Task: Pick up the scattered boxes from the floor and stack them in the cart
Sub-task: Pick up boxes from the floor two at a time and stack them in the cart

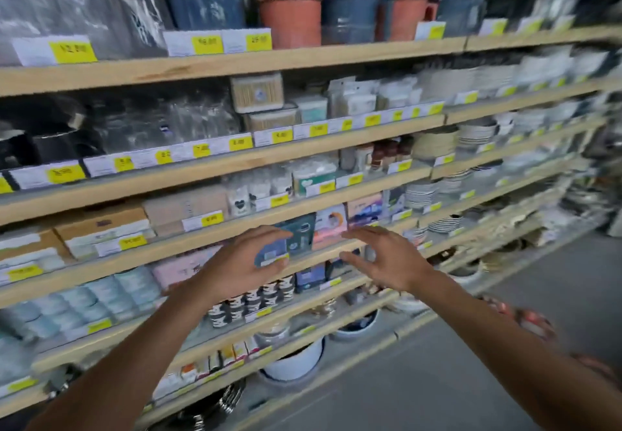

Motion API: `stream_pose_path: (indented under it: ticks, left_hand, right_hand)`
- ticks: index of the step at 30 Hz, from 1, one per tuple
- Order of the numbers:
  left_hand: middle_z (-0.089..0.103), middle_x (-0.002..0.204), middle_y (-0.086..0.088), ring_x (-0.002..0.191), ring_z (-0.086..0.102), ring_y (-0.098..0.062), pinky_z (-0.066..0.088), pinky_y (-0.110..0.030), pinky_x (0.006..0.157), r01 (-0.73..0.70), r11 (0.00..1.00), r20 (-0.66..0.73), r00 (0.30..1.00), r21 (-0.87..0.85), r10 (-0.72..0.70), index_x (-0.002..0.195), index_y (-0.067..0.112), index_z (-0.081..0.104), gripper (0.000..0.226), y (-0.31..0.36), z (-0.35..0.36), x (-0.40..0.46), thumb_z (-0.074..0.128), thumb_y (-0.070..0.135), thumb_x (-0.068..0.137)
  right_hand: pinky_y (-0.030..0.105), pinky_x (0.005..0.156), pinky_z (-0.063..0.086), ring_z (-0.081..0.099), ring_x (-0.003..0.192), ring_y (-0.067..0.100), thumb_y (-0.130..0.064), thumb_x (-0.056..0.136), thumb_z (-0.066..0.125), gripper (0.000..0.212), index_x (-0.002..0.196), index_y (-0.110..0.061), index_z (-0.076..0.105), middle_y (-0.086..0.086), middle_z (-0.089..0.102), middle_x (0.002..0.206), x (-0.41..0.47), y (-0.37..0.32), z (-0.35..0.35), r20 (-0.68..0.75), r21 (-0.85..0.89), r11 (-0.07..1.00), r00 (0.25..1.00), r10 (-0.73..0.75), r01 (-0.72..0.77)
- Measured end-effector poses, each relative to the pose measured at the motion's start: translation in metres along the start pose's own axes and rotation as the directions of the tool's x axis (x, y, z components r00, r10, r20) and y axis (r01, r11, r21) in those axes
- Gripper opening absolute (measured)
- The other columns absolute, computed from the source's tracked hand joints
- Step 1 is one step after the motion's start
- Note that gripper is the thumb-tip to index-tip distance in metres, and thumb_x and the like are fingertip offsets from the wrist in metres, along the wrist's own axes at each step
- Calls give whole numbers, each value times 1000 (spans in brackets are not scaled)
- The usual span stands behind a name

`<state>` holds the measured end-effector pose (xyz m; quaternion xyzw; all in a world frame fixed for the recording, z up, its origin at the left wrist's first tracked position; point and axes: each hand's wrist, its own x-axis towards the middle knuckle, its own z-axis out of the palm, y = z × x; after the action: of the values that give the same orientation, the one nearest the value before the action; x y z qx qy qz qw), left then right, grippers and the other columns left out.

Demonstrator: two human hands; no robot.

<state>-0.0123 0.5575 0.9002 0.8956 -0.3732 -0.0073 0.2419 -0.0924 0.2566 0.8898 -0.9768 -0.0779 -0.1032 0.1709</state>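
Wooden shelving [235,60] carries terracotta and blue pots [289,3] on top; below them sit small boxes [257,92], stacked plates [420,193] further down.

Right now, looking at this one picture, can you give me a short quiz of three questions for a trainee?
1. True or false: both hands are empty.
2. Which does the left hand cover in part: A) a dark teal box, B) a terracotta jug, C) a stack of plates?
3. Fill in: the price labels on the shelf edges are white and ____.

Key:
1. True; the right hand is open too, fingers spread.
2. A, the dark teal box.
3. Yellow, as on this price label.
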Motion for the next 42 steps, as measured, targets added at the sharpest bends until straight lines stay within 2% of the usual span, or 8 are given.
stream_pose_path:
  ticks: [8,13,16,20,30,33,38,42]
  left_hand:
    - [51,137,23,126,49,1,42,-24,101,-283,955,-6,959,-88,284,133,38,58,42,81,62,144,60,49,93]
    - [46,140,25,130,39,4,31,-19,107,-454,881,64,883,-132,464,134,47,53,67,122,113,231,38,85,81]
    - [49,133,23,122,44,7,21,1,100,-534,824,37,835,-191,550,132,34,62,60,151,142,279,45,65,83]
    - [53,138,17,129,44,1,33,-21,110,-624,744,52,757,-240,652,134,30,60,56,189,186,338,49,59,88]
    - [14,166,9,154,0,-14,6,-47,124,-765,583,242,532,-274,811,153,38,32,79,279,318,433,23,82,88]
    - [7,167,11,154,-6,-13,-4,-43,124,-818,528,301,456,-230,838,155,40,27,81,315,355,454,17,84,87]
    - [20,164,10,153,7,-11,0,-34,124,-860,476,333,402,-182,853,154,36,32,75,384,409,493,21,75,91]
    - [-5,167,13,152,-16,-11,-8,-41,124,-863,492,419,406,-117,812,157,40,17,81,438,452,526,18,80,87]
  right_hand:
    - [30,82,51,68,107,16,-62,95,54,47,131,-33,64,-11,66,132,-66,111,-51,-173,-3,953,939,296,-301]
    - [30,95,44,54,128,15,-64,97,50,50,138,-36,56,-11,59,141,-98,173,-80,-225,-107,869,863,452,-483]
    - [39,102,49,52,132,14,-74,91,40,61,138,-38,55,-12,56,143,-117,207,-93,-217,-75,807,799,560,-586]
    - [36,112,41,50,135,18,-67,93,44,63,139,-27,57,-4,57,144,-142,244,-112,-236,-80,758,751,617,-648]
    - [40,126,14,15,152,14,-79,93,29,77,156,-36,30,-9,29,162,-227,327,-99,-308,-70,498,493,813,-865]
    - [39,127,8,8,155,16,-77,93,39,78,159,-39,21,-11,21,165,-253,352,-98,-325,-50,442,433,840,-895]
    - [43,123,25,25,151,17,-75,93,42,76,157,-34,31,-9,35,160,-302,421,-112,-408,-60,413,400,821,-909]
    - [46,125,20,13,155,19,-81,90,38,84,159,-38,19,-9,24,164,-341,484,-130,-380,-16,386,363,851,-922]
